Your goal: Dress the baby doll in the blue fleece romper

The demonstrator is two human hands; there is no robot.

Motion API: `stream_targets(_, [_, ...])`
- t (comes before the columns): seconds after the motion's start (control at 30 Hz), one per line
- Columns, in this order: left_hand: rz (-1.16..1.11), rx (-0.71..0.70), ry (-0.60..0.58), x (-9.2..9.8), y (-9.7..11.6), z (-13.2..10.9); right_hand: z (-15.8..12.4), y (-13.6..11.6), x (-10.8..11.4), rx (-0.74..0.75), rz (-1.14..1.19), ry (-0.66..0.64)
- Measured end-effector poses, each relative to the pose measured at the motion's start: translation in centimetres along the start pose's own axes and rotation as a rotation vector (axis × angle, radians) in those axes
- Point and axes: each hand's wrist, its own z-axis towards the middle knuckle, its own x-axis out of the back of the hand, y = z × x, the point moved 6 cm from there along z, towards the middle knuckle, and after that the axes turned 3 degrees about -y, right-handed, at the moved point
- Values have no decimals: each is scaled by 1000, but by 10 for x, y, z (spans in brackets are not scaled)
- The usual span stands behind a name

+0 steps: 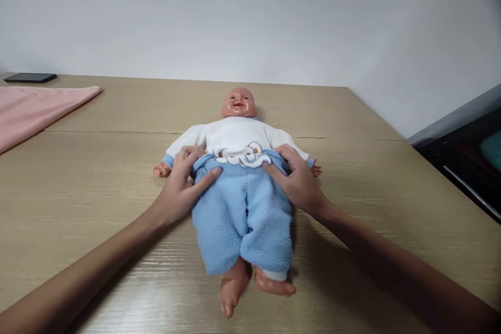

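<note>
A baby doll (238, 104) lies on its back on the wooden table (78, 188), head away from me and bare feet toward me. It wears a white top (235, 135) and fluffy blue trousers (245, 214). My left hand (182, 188) grips the trousers' waistband at the doll's hip on the left side, thumb laid across the front. On the opposite hip my right hand (297, 180) pinches the same waistband, fingers curled into the fabric. Both hands sit at the doll's waist, just inside its small outstretched arms.
A pink cloth (35, 109) lies spread at the far left of the table, with a dark phone (30, 78) beyond it by the white wall. Dark furniture (465, 151) stands past the table's right edge.
</note>
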Motion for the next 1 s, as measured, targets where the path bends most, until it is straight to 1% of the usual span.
stream_targets(0.07, [-1,37,22,1,-3,8,4,0,1,17,-14,49])
stream_targets(0.17, [-129,145,34,-4,-13,26,20,14,-5,-64,6,41])
stream_targets(0.23, [-254,160,33,-8,-18,38,32,24,-10,-103,41,24])
stream_targets(0.33, [-360,140,-34,-13,-24,51,42,30,-12,-116,93,-3])
stream_targets(0.4, [-334,112,-88,-10,-28,52,39,31,-9,-120,125,-43])
stream_targets(0.47, [-270,78,-144,-1,-35,48,29,31,-3,-118,168,-109])
stream_targets(0.53, [-202,24,-236,9,-43,41,16,32,7,-116,197,-179])
stream_targets(0.6, [-143,-30,-336,16,-50,33,4,36,17,-124,189,-245])
stream_targets(0.67, [-112,-61,-383,21,-54,26,-7,39,25,-105,125,-313])
stream_targets(0.77, [-167,-22,-377,22,-53,20,-19,40,25,-38,66,-387])
stream_targets(0.8, [-207,18,-381,19,-51,18,-22,41,23,-41,103,-392])
stream_targets(0.87, [-304,114,-382,9,-46,13,-28,46,15,-109,251,-352])
stream_targets(0.93, [-466,210,-309,1,-42,9,-32,52,5,-219,426,-261])
stream_targets(1.0, [-656,298,-172,-5,-39,5,-36,55,-5,-324,589,-174])
